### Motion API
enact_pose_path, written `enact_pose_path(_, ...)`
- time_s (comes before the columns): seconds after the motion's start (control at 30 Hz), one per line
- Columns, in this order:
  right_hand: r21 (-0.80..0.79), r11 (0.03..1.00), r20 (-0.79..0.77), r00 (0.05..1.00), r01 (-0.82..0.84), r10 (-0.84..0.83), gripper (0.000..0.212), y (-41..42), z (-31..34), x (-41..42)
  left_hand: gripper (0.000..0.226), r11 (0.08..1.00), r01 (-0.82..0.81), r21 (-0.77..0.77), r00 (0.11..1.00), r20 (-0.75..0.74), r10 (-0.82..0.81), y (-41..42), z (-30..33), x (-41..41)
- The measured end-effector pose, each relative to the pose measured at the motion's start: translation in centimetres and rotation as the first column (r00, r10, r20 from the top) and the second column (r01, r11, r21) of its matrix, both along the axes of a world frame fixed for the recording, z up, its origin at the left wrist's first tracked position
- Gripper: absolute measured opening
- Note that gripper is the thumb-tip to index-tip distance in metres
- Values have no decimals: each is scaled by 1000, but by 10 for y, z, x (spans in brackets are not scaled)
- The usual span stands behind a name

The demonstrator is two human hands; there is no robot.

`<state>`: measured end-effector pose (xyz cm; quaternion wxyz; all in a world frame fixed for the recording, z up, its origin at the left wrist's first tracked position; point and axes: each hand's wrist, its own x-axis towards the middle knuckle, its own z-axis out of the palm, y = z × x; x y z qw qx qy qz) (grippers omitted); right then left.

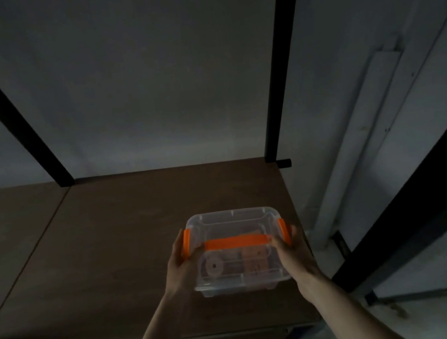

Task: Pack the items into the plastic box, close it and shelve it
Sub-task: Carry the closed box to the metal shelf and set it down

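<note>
Two bare hands hold a clear rectangular plastic box (238,252) by its short ends in the head view, over the right part of a dark brown wooden shelf board (112,239). The left hand (181,261) is clenched on the box's left end beside an orange side latch (186,244); the right hand (289,248) grasps the right end beside the other orange latch (283,229). The lid is on, with an orange carrying handle (237,242) lying across it. Through the clear plastic a round spool-like item (214,266) and a brownish blocky item (254,261) show dimly. Black metal uprights (278,78) rise behind the shelf board against a grey wall (149,79).
</note>
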<state>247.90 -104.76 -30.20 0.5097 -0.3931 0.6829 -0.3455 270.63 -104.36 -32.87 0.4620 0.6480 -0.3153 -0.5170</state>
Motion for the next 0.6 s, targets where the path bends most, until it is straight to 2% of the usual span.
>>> enact_pose_path(0.23, 37, 999, 66, 998, -11, 9, 65, 3, -23, 5, 65, 999, 13, 30, 999, -44, -12, 1, -22, 7)
enact_pose_path(0.4, 74, 997, 17, 1000, -5, 3, 56, 3, -33, 8, 61, 996, 77, 55, 995, -72, -73, 5, -34, 14)
enact_pose_path(0.6, 93, 996, 82, 997, -5, -3, 50, 10, -42, 9, 71, 991, 114, 75, 992, -59, -110, 11, -49, 20)
